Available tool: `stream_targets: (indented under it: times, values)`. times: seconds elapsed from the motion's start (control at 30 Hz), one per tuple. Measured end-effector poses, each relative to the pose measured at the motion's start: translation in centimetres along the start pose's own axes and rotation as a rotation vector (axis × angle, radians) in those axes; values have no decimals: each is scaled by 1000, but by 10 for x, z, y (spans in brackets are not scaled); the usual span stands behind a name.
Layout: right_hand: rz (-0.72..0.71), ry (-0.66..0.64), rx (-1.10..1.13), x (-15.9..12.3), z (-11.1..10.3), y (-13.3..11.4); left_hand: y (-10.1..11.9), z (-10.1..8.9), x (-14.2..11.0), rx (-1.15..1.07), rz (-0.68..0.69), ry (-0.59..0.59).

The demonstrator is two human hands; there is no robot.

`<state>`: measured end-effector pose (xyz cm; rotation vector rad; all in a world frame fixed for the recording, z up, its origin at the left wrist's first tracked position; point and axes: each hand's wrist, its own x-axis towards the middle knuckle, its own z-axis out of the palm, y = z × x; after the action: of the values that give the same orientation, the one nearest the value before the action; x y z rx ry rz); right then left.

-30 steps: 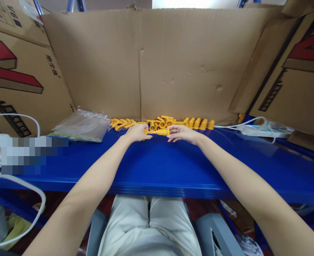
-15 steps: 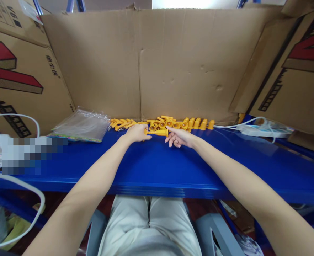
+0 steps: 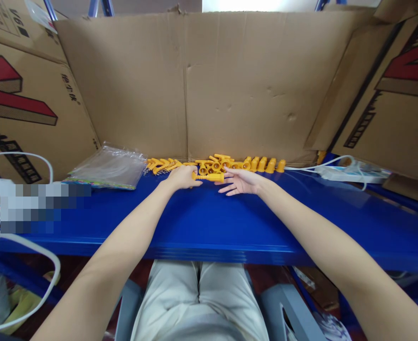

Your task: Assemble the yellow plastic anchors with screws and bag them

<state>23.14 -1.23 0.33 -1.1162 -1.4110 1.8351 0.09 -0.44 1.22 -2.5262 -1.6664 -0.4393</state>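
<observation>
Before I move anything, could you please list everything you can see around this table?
Table: one, blue, centre
Cardboard sheet: one, brown, behind table
Printed cartons: at least two, brown, both sides
Clear bags: several, transparent, table's left
Chained pieces: several, yellow, rear left of centre
Cup-shaped pieces: several, yellow, rear centre
Upright caps: at least four, yellow, right of those
Ribbed piece: one, yellow, in front of the cup-shaped pieces
White strip: one, white, table's right
Cables: several, white, both sides
Armrests: two, grey, below table edge
Trousers: one pair, pale, between armrests
Left hand: one, bare, holding the ribbed piece
Right hand: one, bare, open beside its end
</observation>
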Motion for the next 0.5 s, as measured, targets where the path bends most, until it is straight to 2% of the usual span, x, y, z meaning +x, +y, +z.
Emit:
stream_targets:
  times: [0.33,0.5]
  values:
    - [29,58,119,3,-2,1,-2,3,3,-19,34,12]
    - [14,123,154,7,0,1,-4,8,2,-228,42,-48]
